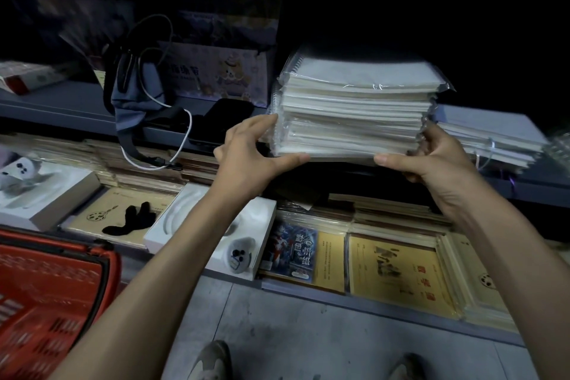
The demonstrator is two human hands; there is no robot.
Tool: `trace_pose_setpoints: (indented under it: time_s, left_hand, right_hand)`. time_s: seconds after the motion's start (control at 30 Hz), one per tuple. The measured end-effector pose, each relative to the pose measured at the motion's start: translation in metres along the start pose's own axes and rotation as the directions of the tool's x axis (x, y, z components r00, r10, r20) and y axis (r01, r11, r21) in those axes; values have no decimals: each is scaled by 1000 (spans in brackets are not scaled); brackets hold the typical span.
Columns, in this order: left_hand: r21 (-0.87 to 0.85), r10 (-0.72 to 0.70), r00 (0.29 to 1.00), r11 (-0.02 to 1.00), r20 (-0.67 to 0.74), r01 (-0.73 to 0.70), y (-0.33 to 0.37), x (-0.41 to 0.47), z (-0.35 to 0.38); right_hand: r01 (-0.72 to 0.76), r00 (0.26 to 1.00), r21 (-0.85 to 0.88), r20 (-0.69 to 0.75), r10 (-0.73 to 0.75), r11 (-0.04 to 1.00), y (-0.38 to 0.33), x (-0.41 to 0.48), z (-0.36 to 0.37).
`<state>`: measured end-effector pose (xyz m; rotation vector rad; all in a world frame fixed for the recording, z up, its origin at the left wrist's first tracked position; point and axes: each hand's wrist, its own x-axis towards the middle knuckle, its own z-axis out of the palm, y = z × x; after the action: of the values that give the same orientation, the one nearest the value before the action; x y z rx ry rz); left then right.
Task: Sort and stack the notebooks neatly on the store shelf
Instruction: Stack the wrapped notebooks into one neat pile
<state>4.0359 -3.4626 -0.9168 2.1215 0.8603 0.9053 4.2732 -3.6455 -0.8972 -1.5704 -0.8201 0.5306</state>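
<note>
At the shelf edge: a tall stack of spiral notebooks (354, 114), each in a clear plastic sleeve, sits on the grey store shelf (77, 102), with its front overhanging the lip.
Left hand (246, 151): fingers flat against the stack's left side by the wire spirals, thumb under the bottom front edge; a grip closed on the stack.
Right hand (431, 154): fingers on the right side amid crinkled plastic, thumb under the front edge; likewise clamped on the stack.
Weight: probably heavy as a block, given so many paper-filled books.
Stiffness: each book should flex a little; together they look firm.
Slip: the plastic sleeves likely slide on one another, so upper layers could shear off if tilted.
Where to hold: low on both short sides with thumbs beneath, squeezing inward, as now.
Long axis: runs left to right, along the shelf front.
Facing: covers up, spiral bindings to the left, open page edges toward the person.
Neighbour: a second, lower notebook pile (487, 139) lies just beside on the right.
Left of stack: a grey sling bag (138, 89) hangs over the shelf edge, apart from the stack.
</note>
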Motion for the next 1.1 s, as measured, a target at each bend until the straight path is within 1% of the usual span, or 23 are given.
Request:
trace_pose_setpoints:
  time_s: [0.13, 0.23, 0.3, 0.37, 0.43, 0.47, 0.6, 0.73, 0.9, 1.0, 1.1]
  left_hand:
    - [-104, 78, 995, 992, 65, -71, -6, 5, 8]
    - [-133, 37, 998, 991, 56, -30, -13, 9, 6]
    - [-126, 14, 999, 992, 44, -8, -16, 9, 4]
    - [-71, 10, 1000, 997, 22, -8, -15, 6, 4]
    - [-22, 13, 1000, 1000, -3, -13, -11, 1, 6]
    - [-31, 24, 1000, 999, -7, -24, -10, 0, 7]
    - [-153, 25, 999, 988, -24, -28, -8, -1, 8]
    - [-228, 23, 999, 973, -25, -28, -3, -4, 11]
    - [-223, 36, 998, 974, -58, -48, -2, -10, 14]
    - [-210, 24, 995, 977, -94, -43, 0, -11, 13]
    - [-47, 32, 995, 998, -91, -37, -1, -12, 10]
  right_hand:
    - [13, 1000, 93, 1, -13, 996, -1, -6, 1]
    - [-17, 1000, 131, -18, 20, 991, 0, -6, 4]
    - [-37, 999, 158, -14, 40, 987, 1, -3, 2]
    - [-43, 999, 164, 16, 41, 986, 2, 1, 0]
    - [-48, 998, 146, 54, 40, 988, 2, 4, -1]
    - [-56, 997, 128, 58, 49, 990, 1, 6, -3]
    - [-60, 997, 112, 50, 54, 992, -5, 7, -3]
    - [-69, 997, 116, 48, 64, 991, -8, 9, 0]
    - [-54, 998, 111, 32, 51, 992, -7, 4, 3]
    - [-47, 999, 8, -9, 47, 999, -12, -1, 5]
    - [-25, 998, -96, -58, 19, 995, -10, -9, 6]
